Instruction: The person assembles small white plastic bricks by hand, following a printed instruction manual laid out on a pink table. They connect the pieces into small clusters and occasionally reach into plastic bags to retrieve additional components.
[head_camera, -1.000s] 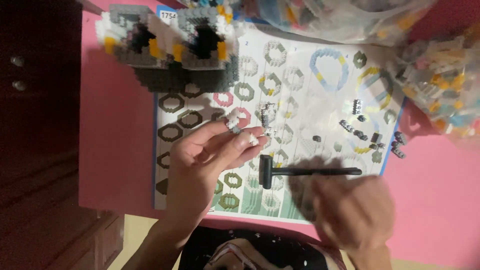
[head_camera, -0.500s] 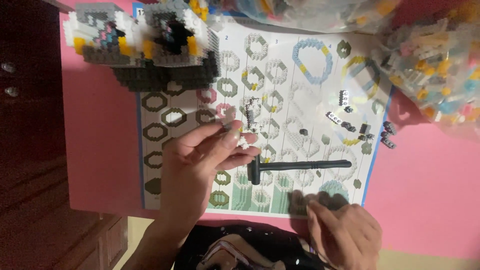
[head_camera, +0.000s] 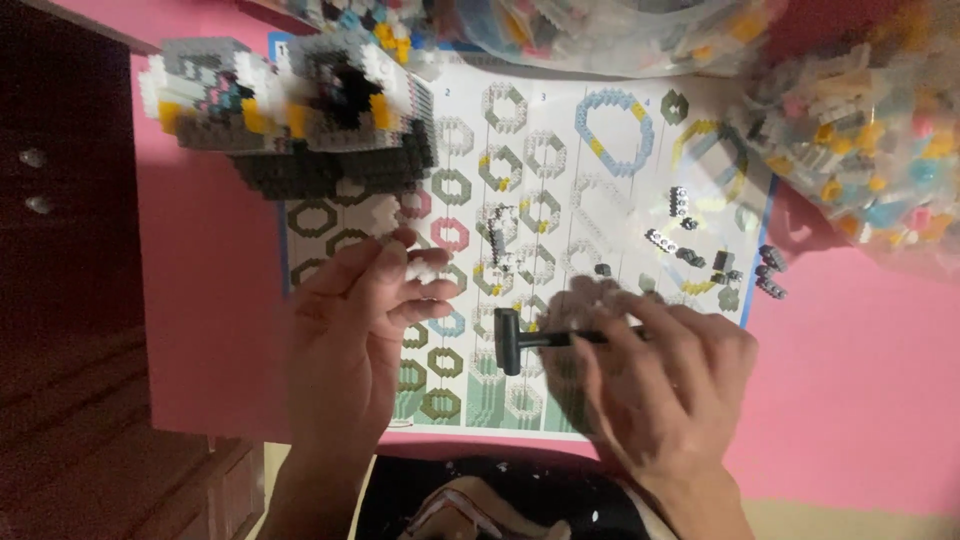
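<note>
1. On the pink desk (head_camera: 850, 380), the left hand (head_camera: 350, 330) pinched small white bricks (head_camera: 425, 268) over the instruction sheet (head_camera: 560, 200).
2. The right hand (head_camera: 665, 375) closed on the black hammer (head_camera: 525, 338).
3. A brick model (head_camera: 290, 120) stood beyond; loose dark pieces (head_camera: 690, 250) lay nearby.

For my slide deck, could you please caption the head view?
Left hand pinches small white bricks while right hand covers a black hammer on the instruction sheet.

The right hand (head_camera: 665, 385) hides most of the small hammer's handle (head_camera: 540, 338). The bags of bricks (head_camera: 860, 140) at upper right are blurred and cut by the frame's edge.
</note>
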